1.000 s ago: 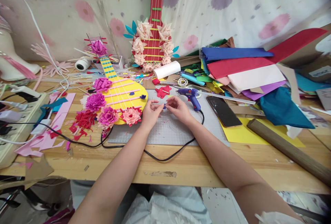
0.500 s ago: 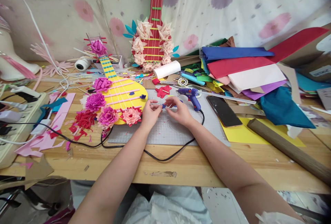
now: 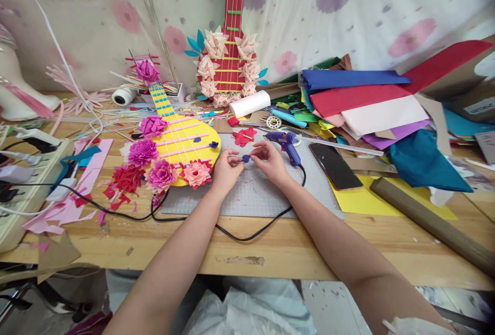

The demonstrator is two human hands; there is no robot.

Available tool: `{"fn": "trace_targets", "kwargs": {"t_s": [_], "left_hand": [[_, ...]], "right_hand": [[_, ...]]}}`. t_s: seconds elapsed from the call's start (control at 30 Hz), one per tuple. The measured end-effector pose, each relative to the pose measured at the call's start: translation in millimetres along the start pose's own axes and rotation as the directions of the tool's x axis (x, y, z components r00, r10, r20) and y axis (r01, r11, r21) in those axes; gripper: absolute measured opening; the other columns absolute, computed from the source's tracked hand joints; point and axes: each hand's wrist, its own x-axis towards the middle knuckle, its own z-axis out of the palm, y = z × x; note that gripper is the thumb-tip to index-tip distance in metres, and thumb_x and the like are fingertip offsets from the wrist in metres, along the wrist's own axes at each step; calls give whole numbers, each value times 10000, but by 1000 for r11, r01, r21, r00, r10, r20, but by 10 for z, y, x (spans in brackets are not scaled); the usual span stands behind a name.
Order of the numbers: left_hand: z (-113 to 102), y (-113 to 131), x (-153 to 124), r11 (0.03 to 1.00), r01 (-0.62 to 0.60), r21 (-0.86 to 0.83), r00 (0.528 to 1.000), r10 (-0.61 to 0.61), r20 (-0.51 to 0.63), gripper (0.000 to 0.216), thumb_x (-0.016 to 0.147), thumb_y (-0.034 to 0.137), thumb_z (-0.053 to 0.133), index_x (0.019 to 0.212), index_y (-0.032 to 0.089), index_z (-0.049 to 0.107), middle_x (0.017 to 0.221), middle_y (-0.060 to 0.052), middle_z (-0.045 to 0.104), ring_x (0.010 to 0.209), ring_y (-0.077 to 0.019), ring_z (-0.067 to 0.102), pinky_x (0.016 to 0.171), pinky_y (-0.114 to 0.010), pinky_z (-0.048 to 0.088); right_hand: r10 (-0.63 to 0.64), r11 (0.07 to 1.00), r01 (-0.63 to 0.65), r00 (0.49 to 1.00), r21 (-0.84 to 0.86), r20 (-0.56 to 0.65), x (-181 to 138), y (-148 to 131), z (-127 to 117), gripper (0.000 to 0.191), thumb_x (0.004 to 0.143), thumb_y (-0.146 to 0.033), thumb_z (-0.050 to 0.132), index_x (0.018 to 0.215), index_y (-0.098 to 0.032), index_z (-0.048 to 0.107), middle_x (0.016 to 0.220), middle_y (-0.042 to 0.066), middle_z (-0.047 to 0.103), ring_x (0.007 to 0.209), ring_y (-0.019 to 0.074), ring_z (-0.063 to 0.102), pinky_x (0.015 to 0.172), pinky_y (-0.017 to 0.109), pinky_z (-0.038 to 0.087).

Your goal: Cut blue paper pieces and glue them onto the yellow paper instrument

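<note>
Over the grey cutting mat, my left hand and my right hand meet fingertip to fingertip. Both pinch a small dark blue paper piece held between them. Just left of my left hand lies a yellow paper guitar with pink and magenta paper flowers along its edge. A blue glue gun rests on the mat right behind my right hand, its black cord looping toward me.
A black phone lies right of the glue gun on yellow paper. Stacked coloured paper sheets fill the back right. A red paper guitar leans on the wall. A wooden stick lies at the right; power strip at the left.
The blue piece has been turned and worked between my fingertips; both hands stayed almost in the same spot over the mat.
</note>
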Motion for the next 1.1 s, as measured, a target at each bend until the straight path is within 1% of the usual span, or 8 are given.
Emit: {"fn": "trace_targets", "kwargs": {"t_s": [0.13, 0.43, 0.53, 0.63, 0.7, 0.87, 0.97, 1.1], "left_hand": [[-1, -29, 7, 999, -32, 43, 999, 32, -1, 309, 607, 161, 638, 886, 188, 510, 691, 24, 607, 557, -88, 561, 515, -204, 446], [-5, -14, -8, 993, -54, 102, 998, 53, 14, 274, 636, 142, 611, 887, 183, 507, 715, -8, 650, 577, -100, 574, 523, -206, 448], [2, 6, -14, 994, -71, 83, 997, 72, -13, 270, 637, 152, 629, 880, 183, 514, 749, -14, 644, 610, -102, 583, 514, -198, 455], [12, 26, -15, 998, -68, 14, 996, 69, -47, 243, 677, 274, 646, 864, 179, 521, 768, -18, 615, 638, -113, 590, 467, -193, 454], [18, 36, -16, 998, -61, -18, 998, 61, -30, 261, 687, 321, 650, 863, 174, 526, 751, -17, 601, 635, -117, 586, 442, -191, 452], [27, 20, -7, 997, -81, 4, 996, 81, 20, 204, 661, 172, 652, 839, 168, 553, 723, -14, 612, 662, -119, 593, 506, -205, 477], [26, -1, -1, 992, -115, 52, 993, 113, 40, 208, 645, 136, 647, 832, 173, 564, 717, -7, 619, 670, -118, 597, 573, -227, 486], [27, -5, -5, 990, -122, 66, 991, 117, 72, 239, 621, 109, 642, 839, 173, 567, 703, 4, 621, 637, -110, 587, 626, -249, 483]], "right_hand": [[11, 1000, -10, 999, 17, -37, 9, 16, 2, 269, 718, -255, 595, 959, -237, 476, 785, 7, 645, 727, 157, 621, 690, 325, 490], [-6, 1000, 6, 995, 0, -95, 15, 31, -11, 282, 726, -239, 592, 977, -235, 463, 790, 6, 650, 733, 157, 627, 693, 326, 502], [-42, 998, 38, 997, -58, -66, -7, -10, -22, 268, 737, -222, 571, 982, -238, 463, 794, 7, 653, 742, 159, 630, 703, 328, 506], [-95, 981, 92, 995, -170, -10, -42, -74, -28, 261, 754, -201, 543, 1002, -242, 473, 828, 12, 657, 751, 161, 631, 723, 339, 505], [-121, 968, 122, 992, -219, 19, -59, -99, -26, 269, 762, -190, 530, 1019, -244, 475, 847, 14, 658, 750, 162, 632, 728, 343, 505], [-135, 967, 139, 990, -212, 32, -63, -79, -10, 287, 763, -186, 527, 1036, -250, 467, 840, 11, 659, 761, 166, 640, 701, 332, 511], [-125, 977, 126, 992, -174, 17, -55, -76, -3, 279, 760, -179, 527, 1024, -245, 466, 815, 7, 654, 748, 158, 639, 698, 322, 510], [-120, 981, 123, 992, -151, 28, -51, -102, 3, 267, 756, -179, 528, 1010, -236, 469, 810, 6, 653, 743, 149, 635, 691, 308, 506]]}}
